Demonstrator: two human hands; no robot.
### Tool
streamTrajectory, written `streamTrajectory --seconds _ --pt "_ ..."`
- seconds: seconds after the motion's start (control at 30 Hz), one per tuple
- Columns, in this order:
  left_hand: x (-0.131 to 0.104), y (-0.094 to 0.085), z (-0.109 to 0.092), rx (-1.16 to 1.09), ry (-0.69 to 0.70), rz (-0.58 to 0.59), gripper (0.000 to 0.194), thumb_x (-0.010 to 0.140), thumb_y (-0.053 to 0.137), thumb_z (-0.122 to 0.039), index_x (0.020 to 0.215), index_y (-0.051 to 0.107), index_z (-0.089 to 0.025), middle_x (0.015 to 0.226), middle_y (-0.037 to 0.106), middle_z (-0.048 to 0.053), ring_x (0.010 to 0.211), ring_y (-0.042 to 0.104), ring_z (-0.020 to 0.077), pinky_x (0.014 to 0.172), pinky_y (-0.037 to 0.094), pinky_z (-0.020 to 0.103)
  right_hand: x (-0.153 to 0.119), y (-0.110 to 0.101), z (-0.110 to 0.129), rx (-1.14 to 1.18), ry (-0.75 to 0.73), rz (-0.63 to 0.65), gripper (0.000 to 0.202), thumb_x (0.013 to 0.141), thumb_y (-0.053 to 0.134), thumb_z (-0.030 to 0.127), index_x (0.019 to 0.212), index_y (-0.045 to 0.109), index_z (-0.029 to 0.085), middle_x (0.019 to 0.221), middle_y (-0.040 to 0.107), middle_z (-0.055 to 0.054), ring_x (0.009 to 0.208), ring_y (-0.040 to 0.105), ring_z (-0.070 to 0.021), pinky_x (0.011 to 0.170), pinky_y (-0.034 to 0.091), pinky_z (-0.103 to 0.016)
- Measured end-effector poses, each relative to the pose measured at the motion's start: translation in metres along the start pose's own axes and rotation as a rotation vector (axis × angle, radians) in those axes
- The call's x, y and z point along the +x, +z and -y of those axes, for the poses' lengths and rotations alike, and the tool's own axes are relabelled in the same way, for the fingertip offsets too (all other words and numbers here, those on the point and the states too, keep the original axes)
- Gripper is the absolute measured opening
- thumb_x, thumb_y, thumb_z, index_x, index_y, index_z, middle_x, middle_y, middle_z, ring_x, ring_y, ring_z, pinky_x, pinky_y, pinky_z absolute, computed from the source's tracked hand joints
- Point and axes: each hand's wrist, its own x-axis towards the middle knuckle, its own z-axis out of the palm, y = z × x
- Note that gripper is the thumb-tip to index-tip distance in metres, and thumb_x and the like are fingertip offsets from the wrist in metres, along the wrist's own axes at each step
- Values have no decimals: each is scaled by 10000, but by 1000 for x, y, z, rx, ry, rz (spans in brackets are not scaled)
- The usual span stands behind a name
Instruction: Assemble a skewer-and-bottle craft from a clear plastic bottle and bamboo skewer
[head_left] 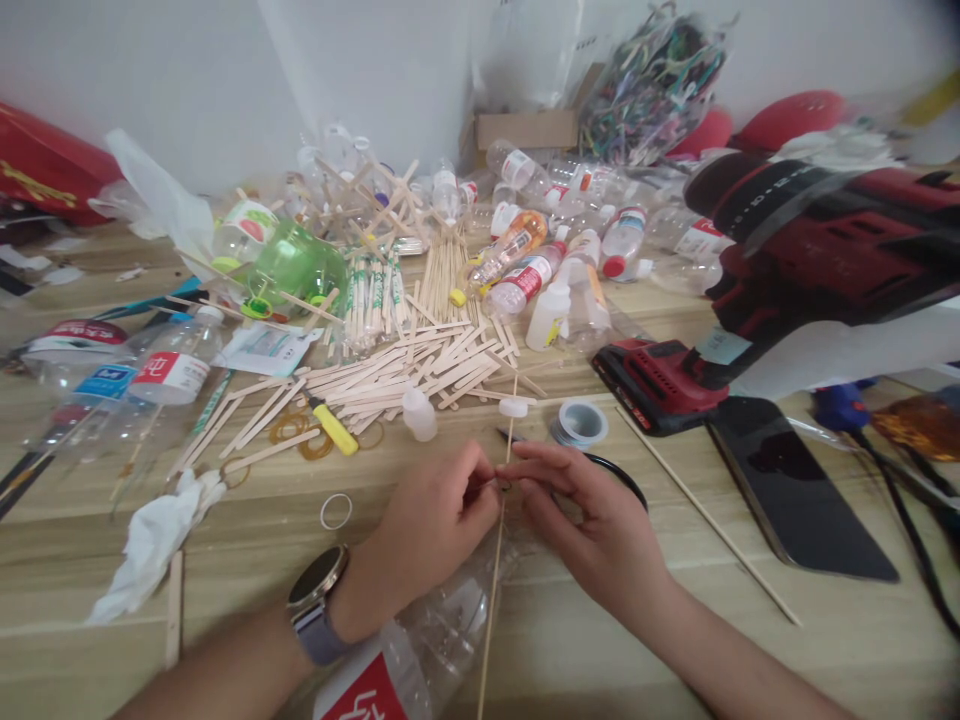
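The left hand (442,500) is curled nearly closed, thumb drawn to forefinger beside the bamboo skewer (491,600); whatever it may pinch is too small to make out. The right hand (592,520) is half open, its fingers long and lightly bent, the tips meeting the left ones at the skewer; whether they grip anything cannot be told.

The skewer runs lengthwise between the hands, above the tabletop (600,645), with a white bottle cap (514,407) threaded on it just beyond the fingertips. It should be very light and fairly stiff, yet apt to bow or snap if pressed sideways, so a fingertip pinch close to the cap looks best. The cap, likely smooth and firm, would be steadied by its rim. Under the left forearm, the clear plastic bottle (442,640) looks light, slick and easily dented; its body wants a broad, gentle hold.

Both forearms come in from the near edge and slant inward, the wrists low, the left one wearing a watch (319,590). Farther out lie the craft sticks (420,370), and to the right the cordless drill (810,250).
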Motion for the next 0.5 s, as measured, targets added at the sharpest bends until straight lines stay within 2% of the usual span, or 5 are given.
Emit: streamTrajectory --seconds 0.17,0.5 --pt "-1 -1 -1 -14 -9 6 83 843 444 -193 766 473 -209 686 562 -17 642 517 154 577 336 279 0 1 0 -23 -34 -36 222 859 512 139 1048 572 239 931 768 -24 831 729 -159 721 571 -258" --pt "-1 -1 -1 -59 21 48 68 852 470 -194 805 519 -203 729 603 -7 674 549 156 603 378 284 3 0 -2 -243 -237 -109 155 835 564 102 916 597 230 763 682 -4 702 651 -170 644 505 -274"
